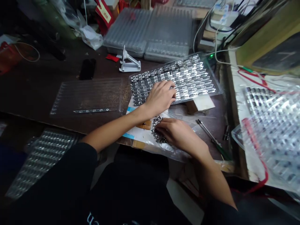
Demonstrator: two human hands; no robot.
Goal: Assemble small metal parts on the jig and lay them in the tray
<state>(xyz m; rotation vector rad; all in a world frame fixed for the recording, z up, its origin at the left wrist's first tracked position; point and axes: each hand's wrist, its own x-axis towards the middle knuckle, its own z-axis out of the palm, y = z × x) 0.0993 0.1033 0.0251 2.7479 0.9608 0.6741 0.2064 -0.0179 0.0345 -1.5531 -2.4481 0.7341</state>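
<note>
My left hand [161,95] rests over a clear plastic tray [217,84] filled with rows of shiny metal pieces [192,78]. Its fingers curl down onto the rows near the tray's front edge, and what they grip is hidden. Just in front, my right hand [178,131] reaches into a pile of small metal parts [157,132] on a white sheet. The fingertips are bent together among the parts, so what is between them does not show. An orange-brown block [144,125] lies left of the pile.
A clear ribbed tray [89,93] at left holds one metal strip [91,110]. A screwdriver [209,134] lies right of my right hand. Behind are a white stand [130,64], a phone [87,68] and stacked clear trays [167,31]. More filled trays [276,131] are at right.
</note>
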